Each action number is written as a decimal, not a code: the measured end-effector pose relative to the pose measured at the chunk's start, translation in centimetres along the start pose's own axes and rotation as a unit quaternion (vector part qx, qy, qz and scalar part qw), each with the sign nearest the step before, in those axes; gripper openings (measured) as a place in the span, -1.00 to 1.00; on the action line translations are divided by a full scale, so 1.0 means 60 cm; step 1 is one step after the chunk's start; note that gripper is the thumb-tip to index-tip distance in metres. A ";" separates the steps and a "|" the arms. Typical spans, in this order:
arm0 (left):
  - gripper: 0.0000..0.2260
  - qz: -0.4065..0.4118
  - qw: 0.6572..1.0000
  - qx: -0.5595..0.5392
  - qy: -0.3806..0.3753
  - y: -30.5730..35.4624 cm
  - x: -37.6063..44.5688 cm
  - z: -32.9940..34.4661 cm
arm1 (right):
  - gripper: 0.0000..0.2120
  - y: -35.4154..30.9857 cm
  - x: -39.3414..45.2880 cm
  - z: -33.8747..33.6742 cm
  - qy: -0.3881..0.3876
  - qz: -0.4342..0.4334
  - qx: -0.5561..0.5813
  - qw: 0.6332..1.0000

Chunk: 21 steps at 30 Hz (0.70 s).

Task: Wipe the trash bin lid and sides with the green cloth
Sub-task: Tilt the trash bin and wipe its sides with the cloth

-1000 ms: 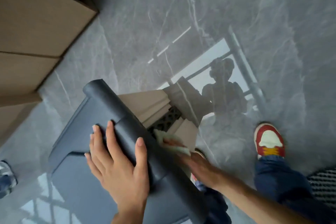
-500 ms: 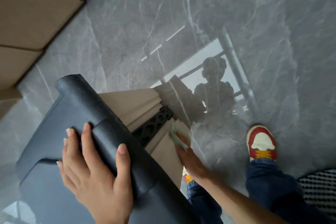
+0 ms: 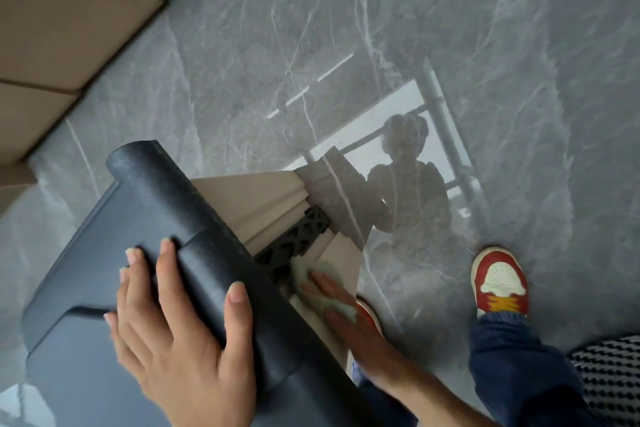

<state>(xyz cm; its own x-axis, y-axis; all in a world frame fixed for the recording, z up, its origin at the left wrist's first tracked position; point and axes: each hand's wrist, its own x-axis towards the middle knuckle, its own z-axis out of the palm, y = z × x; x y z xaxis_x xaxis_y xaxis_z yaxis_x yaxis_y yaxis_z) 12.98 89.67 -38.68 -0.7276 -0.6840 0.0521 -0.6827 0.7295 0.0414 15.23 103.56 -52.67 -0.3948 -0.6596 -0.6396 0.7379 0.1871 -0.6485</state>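
Note:
The trash bin stands below me, with a dark grey lid (image 3: pixel 83 288) and beige sides (image 3: pixel 256 194) that carry a black patterned panel (image 3: pixel 294 243). My left hand (image 3: pixel 180 329) lies over the lid's raised black ridge, fingers wrapped across it. My right hand (image 3: pixel 343 308) presses the pale green cloth (image 3: pixel 311 272) flat against the beige side, just below the lid's edge and beside the black panel. Part of the cloth is hidden under my fingers.
Glossy grey marble floor (image 3: pixel 346 45) reflects a window and my silhouette. Beige cabinets (image 3: pixel 52 28) stand at the upper left. My red and white shoes (image 3: pixel 500 281) rest on the floor at the right; a black-and-white patterned thing (image 3: pixel 613 378) sits at the right edge.
My right hand slid the cloth down the beige side, then back up near the black panel. My left hand stayed on the lid's ridge. The view shifted a little.

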 end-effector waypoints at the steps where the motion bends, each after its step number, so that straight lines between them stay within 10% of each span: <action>1: -0.35 0.002 1.000 0.001 0.000 0.000 0.000 0.000 | -0.53 0.018 0.024 -0.006 0.030 0.023 -0.002 0.999; 8: -0.34 0.004 1.000 0.010 -0.002 0.001 0.003 0.000 | -0.71 0.074 0.112 -0.039 0.129 0.157 0.119 0.972; 11: -0.34 0.013 1.000 0.018 -0.006 0.000 0.005 -0.001 | -0.34 0.060 0.082 -0.026 0.155 0.200 0.133 0.958; 21: -0.35 0.012 0.999 0.036 0.009 0.016 0.017 0.001 | -0.62 -0.193 0.067 0.050 -0.144 0.047 0.247 0.957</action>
<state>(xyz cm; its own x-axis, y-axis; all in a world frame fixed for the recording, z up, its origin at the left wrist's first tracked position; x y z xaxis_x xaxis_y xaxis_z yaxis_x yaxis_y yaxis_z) 11.59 89.65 -38.65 -0.7434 -0.6651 0.0703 -0.6681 0.7433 -0.0326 6.76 96.55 -46.49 -0.1991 -0.8435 -0.4989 0.9594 -0.0642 -0.2745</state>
